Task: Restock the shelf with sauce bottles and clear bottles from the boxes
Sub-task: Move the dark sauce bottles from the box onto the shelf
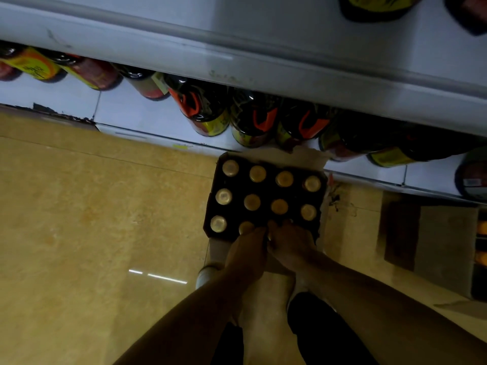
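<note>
Box: the open brown cardboard box (266, 198) of gold-capped dark sauce bottles (252, 202) is sitting on the floor, touching the low white shelf (147, 119).
Grip: left hand (249, 248) and right hand (291, 246) are reaching into the box's near row; I cannot tell how closed the fingers are.
Risk: pulling two crowded bottles together could be knocking their neighbours.
Hidden: the hands are covering the near-row caps.

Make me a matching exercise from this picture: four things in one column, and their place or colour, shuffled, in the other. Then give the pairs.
Things:
1. bottle caps
2. open box
3. floor
4. two hands

Place or colour:
A. glossy tan tiles
B. on the floor against the bottom shelf
C. gold, in rows inside the box
D. together at the box's near edge

Pairs: 1-C, 2-B, 3-A, 4-D
</note>
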